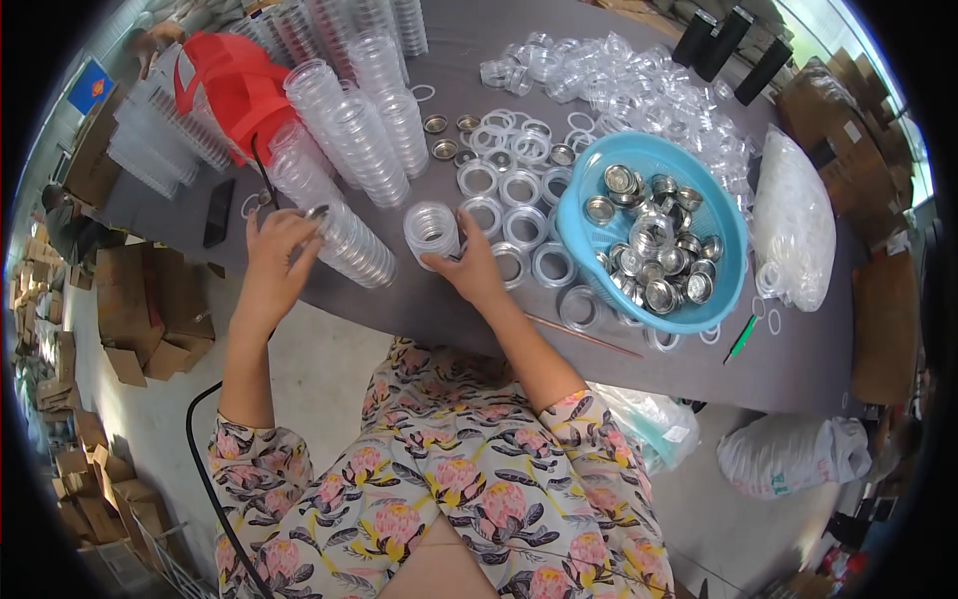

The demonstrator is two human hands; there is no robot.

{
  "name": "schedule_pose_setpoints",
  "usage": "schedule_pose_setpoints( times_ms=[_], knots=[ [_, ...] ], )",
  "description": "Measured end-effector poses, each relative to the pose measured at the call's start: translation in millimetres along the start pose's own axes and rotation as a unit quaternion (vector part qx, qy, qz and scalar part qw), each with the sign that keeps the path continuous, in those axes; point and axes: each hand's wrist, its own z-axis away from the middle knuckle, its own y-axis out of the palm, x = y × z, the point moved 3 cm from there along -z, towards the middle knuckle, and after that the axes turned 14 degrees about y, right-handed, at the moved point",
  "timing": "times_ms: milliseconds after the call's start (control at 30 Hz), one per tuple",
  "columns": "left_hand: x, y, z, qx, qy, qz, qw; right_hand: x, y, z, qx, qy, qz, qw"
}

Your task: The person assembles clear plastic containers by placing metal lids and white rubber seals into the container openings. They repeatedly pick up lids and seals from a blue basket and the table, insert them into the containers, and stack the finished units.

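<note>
My left hand (271, 262) is raised over the table's front edge, with a small silver metal cup (317, 212) at its curled fingertips. Close beside it leans a tall stack of clear plastic cups (344, 245). My right hand (473, 262) curls round the side of a short stack of clear plastic rings (431, 232), thumb low in front and fingers behind. To the right of that hand, several clear ring-shaped lids (521, 188) lie in rows. A blue plastic basket (569, 205) holds many small silver metal cups (661, 296).
More cup stacks (369, 150) and a red plastic object with a black cord (232, 90) stand at left. Loose clear parts (619, 75) cover the back. A green-handled tool (740, 339), a thin copper-coloured rod (584, 337) and a full clear bag (793, 220) lie rightward.
</note>
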Motion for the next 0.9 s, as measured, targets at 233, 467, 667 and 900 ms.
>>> schedule_pose_setpoints(
  times_ms=[233,467,667,900],
  knots=[
    [1.8,6.6,1.1,-0.007,0.023,0.015,1.000,17.1,-30.7,13.7,-0.078,0.047,-0.159,0.983],
    [-49.3,6.6,-16.0,-0.134,0.061,0.157,0.977,64.6,-35.5,34.8,0.255,0.165,-0.365,0.880],
    [-84.4,60.2,-35.9,-0.020,0.160,0.308,0.937,55.9,-24.1,32.8,0.206,0.152,-0.393,0.883],
    [-54.2,91.6,-59.7,-0.139,0.128,0.025,0.982,38.7,-42.6,28.8,0.102,0.173,-0.411,0.889]
  ],
)
